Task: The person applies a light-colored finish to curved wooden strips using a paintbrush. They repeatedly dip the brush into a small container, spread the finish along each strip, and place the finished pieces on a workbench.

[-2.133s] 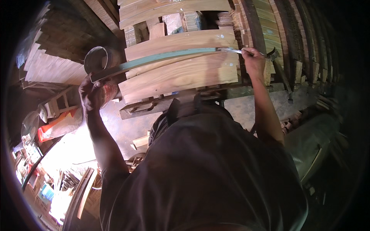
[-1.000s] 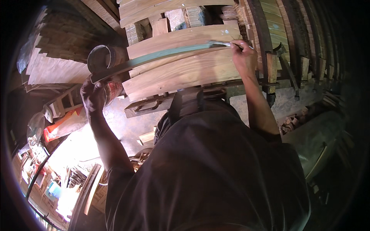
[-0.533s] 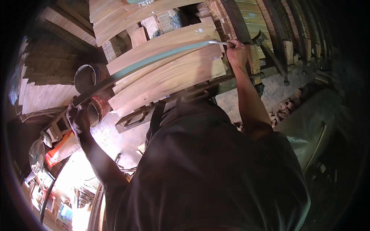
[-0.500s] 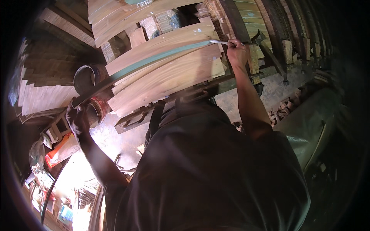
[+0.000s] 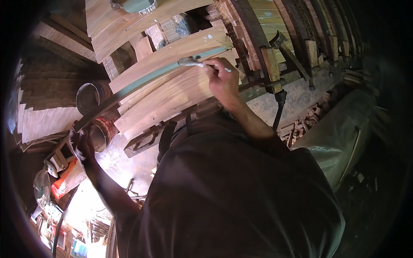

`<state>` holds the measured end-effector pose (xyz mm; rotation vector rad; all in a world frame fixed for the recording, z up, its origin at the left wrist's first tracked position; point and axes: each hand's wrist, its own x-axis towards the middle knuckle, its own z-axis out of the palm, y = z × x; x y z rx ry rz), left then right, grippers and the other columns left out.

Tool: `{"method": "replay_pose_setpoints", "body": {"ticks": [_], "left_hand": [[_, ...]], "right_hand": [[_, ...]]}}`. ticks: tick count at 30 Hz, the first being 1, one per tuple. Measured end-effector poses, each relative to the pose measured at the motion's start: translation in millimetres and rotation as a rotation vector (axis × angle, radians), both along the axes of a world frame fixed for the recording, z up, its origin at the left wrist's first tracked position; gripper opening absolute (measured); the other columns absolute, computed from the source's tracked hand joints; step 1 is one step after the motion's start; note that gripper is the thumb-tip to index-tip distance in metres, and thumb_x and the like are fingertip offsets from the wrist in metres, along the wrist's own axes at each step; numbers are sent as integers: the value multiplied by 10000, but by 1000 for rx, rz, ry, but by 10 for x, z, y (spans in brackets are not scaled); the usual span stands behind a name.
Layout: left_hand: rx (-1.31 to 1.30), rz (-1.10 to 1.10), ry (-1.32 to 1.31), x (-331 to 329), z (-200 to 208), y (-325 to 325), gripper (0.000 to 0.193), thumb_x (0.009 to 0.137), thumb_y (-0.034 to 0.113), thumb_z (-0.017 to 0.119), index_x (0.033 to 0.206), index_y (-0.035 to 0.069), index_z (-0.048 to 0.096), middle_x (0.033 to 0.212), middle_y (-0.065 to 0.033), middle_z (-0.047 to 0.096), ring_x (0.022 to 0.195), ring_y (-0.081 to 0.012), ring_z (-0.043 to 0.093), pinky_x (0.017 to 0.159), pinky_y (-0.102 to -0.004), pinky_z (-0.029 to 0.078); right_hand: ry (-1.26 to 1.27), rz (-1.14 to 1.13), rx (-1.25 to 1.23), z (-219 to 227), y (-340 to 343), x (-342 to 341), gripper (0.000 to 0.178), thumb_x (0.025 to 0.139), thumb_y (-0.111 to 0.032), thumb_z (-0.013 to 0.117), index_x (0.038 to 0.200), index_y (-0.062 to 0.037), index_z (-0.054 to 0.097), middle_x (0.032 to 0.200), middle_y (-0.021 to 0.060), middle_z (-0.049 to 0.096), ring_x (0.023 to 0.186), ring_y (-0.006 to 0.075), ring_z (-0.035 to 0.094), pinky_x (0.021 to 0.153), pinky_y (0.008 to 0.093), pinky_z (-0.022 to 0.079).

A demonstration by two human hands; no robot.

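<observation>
The wooden strip (image 5: 148, 77) over pale boards (image 5: 167, 101) is likely light, stiff, slick where green, so my shadowed left hand (image 5: 81, 144) seemingly grips its dark end, my right hand (image 5: 223, 78) pinching a paintbrush (image 5: 189, 62).

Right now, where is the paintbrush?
In the head view, the paintbrush is at upper centre, held in the right hand's grip, its tip over the green-coated wood strip.
</observation>
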<state>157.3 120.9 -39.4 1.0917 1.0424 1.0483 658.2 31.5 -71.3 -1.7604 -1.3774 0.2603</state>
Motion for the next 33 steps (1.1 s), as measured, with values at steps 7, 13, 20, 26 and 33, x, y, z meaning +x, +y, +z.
{"method": "replay_pose_setpoints", "body": {"ticks": [7,13,20,26,33], "left_hand": [[-22,-15,-21,57,30,-3,332,891,89,691,1191,-18,598,1094,-136,667,1017,-283,657,962,-425,511],[-51,41,-9,-76,-112,-5,443,862,143,732,1218,-64,569,1150,-181,633,1055,-303,642,975,-424,502],[-23,63,525,199,192,-145,382,871,182,686,1207,7,634,1043,-112,708,962,-229,669,898,-325,501],[-7,85,200,199,143,-81,504,828,95,685,1262,-115,541,1081,-171,694,1020,-253,651,939,-345,483],[-50,80,-147,299,124,-153,631,829,117,775,1316,-134,462,1050,-213,685,933,-276,697,906,-368,549]], "right_hand": [[-273,-366,-342,-746,87,1099,101,888,-229,599,909,-189,689,785,124,695,747,345,679,652,452,529],[-322,-432,-330,-753,95,1350,117,888,-286,658,934,-196,717,759,145,689,758,349,683,635,437,526],[-44,36,-94,53,148,-126,75,846,-120,690,906,-116,645,792,122,676,708,322,666,604,414,516],[197,362,-32,750,304,-1058,114,842,-75,699,944,-75,649,803,99,674,648,254,643,583,344,507],[181,684,156,1253,607,-1989,94,857,-89,685,933,-70,633,784,128,664,648,297,649,559,367,495]]}}
